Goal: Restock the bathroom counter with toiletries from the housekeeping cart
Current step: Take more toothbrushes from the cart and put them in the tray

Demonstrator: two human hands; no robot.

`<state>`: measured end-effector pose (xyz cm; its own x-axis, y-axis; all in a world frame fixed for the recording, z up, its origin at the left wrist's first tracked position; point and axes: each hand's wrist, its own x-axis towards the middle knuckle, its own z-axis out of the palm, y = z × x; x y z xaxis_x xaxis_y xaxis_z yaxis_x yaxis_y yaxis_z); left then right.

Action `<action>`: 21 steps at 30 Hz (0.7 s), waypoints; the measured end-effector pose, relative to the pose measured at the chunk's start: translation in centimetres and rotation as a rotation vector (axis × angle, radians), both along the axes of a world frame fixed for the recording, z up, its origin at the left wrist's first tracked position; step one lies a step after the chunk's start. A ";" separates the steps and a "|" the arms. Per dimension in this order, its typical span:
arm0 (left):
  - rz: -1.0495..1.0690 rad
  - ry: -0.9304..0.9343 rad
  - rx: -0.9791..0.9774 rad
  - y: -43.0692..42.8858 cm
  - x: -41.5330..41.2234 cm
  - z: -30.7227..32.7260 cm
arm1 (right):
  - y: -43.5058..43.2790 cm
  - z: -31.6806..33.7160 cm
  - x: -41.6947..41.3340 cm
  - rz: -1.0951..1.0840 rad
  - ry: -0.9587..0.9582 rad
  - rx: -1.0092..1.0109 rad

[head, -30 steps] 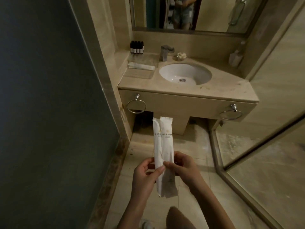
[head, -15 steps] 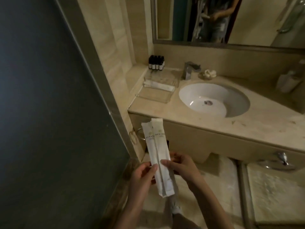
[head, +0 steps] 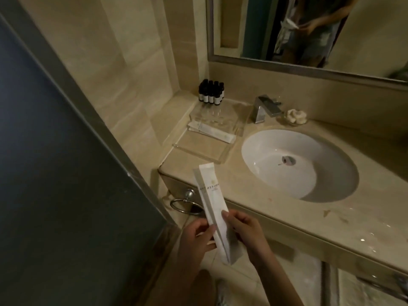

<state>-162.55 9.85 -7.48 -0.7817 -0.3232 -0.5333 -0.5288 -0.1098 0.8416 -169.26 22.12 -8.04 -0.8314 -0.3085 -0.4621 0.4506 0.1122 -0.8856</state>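
Short of the counter [head: 276, 217], pinches two packets [head: 212, 195] in left hand [head: 196, 241] and right hand [head: 247, 233], likely midway: other packets [head: 209, 131] already on the tray [head: 198, 151] by bottles [head: 211, 91], these two not yet down.

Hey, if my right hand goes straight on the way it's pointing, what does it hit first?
Your right hand, pinching the packets, would probably meet the counter front above the towel ring first; depth is unclear.
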 end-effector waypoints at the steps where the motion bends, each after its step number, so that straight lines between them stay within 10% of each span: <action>1: -0.016 -0.015 -0.026 -0.1 -0.7 -0.2 | -0.4 -0.3 -0.8 -0.002 0.002 0.022; 21: 0.117 0.045 0.317 -11.5 -25.5 -2.9 | -11.3 -1.7 -25.4 0.178 0.260 0.297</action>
<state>-188.01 -1.69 -10.34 -0.7743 -0.2354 -0.5874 -0.4603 -0.4276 0.7780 -194.64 10.79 -9.70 -0.8778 -0.3429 -0.3345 0.1671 0.4352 -0.8847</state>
